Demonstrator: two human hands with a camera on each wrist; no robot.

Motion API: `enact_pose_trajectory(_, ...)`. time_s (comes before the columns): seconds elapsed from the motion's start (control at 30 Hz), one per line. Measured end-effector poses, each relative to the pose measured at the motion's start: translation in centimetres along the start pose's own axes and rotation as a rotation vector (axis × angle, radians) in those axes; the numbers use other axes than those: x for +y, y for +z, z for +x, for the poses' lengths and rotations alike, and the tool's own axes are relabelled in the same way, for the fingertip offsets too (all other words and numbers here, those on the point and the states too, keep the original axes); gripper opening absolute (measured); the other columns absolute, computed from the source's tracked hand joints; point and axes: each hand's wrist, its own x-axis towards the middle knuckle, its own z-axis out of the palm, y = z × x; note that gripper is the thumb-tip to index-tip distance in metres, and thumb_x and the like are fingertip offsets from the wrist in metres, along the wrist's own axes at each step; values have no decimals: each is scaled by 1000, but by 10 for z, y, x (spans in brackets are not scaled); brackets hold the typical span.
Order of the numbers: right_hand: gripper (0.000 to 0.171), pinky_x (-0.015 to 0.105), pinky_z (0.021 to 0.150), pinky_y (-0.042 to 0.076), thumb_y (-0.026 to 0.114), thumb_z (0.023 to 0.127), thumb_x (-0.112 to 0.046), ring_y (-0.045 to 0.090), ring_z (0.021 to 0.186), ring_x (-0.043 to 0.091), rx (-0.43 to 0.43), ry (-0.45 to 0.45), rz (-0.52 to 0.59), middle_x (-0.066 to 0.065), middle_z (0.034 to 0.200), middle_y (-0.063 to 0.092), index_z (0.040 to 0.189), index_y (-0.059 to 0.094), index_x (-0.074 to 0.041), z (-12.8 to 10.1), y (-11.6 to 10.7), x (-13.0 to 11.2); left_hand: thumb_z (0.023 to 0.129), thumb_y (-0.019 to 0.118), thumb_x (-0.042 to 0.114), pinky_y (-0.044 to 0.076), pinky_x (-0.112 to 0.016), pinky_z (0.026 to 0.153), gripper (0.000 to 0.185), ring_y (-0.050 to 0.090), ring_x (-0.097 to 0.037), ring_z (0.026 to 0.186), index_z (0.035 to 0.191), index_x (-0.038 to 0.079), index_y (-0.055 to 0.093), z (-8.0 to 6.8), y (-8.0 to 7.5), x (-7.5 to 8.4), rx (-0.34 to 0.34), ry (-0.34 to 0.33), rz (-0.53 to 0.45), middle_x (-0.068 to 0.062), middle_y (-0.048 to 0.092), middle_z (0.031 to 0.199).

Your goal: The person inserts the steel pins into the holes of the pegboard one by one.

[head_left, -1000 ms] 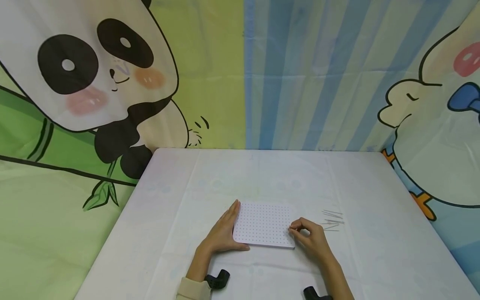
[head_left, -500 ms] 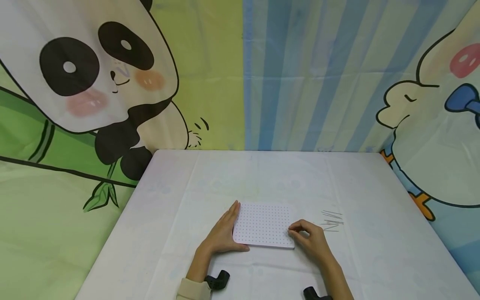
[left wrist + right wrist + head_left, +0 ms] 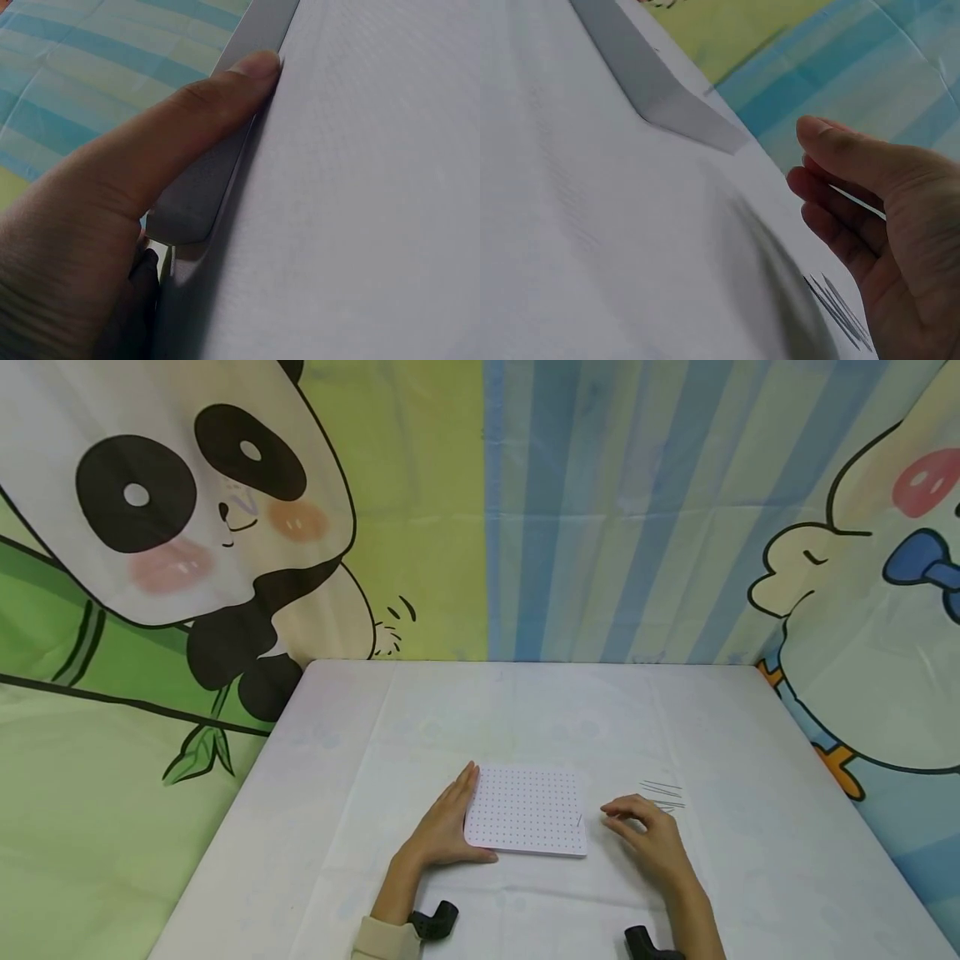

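A white board with a grid of small holes [image 3: 521, 810] lies on the white table. One thin dark pin [image 3: 578, 820] stands up near its right edge. My left hand [image 3: 446, 827] rests against the board's near left corner, fingers straight along the left side. In the left wrist view its thumb [image 3: 217, 101] presses on the board's side face [image 3: 199, 195]. My right hand [image 3: 651, 839] hovers just right of the board, fingers loosely bent, thumb and index finger apart; nothing shows between them. Several thin dark pins [image 3: 662, 790] lie beyond this hand, which partly hides them.
The table [image 3: 360, 760] has a white, lightly creased cover. Behind it hangs a printed cloth [image 3: 420, 527] with a panda and stripes. A black camera mount sits on each wrist, the left one [image 3: 435, 920] beside a beige sleeve [image 3: 386, 939].
My right hand has let go at the board's right edge and moved right, toward the loose pins. The upright pin now shows where its fingertips were. My left hand has stayed put.
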Motion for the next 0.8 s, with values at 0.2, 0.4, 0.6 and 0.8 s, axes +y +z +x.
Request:
enact_pose_trajectory(0.2,14,10,76,40,77,74,-11,57,77,-1,193,89,-199,-6,87,65,83,70,-20,-9,-28,19,52,74,70,17,-36,110,136,8,-15,139,149,7,2,0,0,1,-6,-11,-3,-2,1,155)
enact_pose_trajectory(0.4,15,14,82,38,79,70,-10,53,84,-4,216,103,-323,-5,86,66,79,71,-19,-13,-39,31,52,76,67,18,-37,110,136,8,-16,139,148,6,2,-1,-2,4,-5,-16,-24,-3,2,155)
enact_pose_trajectory(0.6,13,42,79,39,80,68,-8,51,85,12,188,74,-357,2,86,67,75,71,-16,-12,-39,38,52,75,69,18,-37,110,136,8,-16,139,148,6,3,0,-2,2,-1,-9,-17,-5,2,155)
enact_pose_trajectory(0.8,13,45,75,39,79,67,-4,51,82,22,189,63,-401,7,86,66,74,72,-12,-13,-37,41,52,73,71,19,-38,110,136,8,-17,139,148,5,3,0,0,0,0,0,-4,-5,3,155)
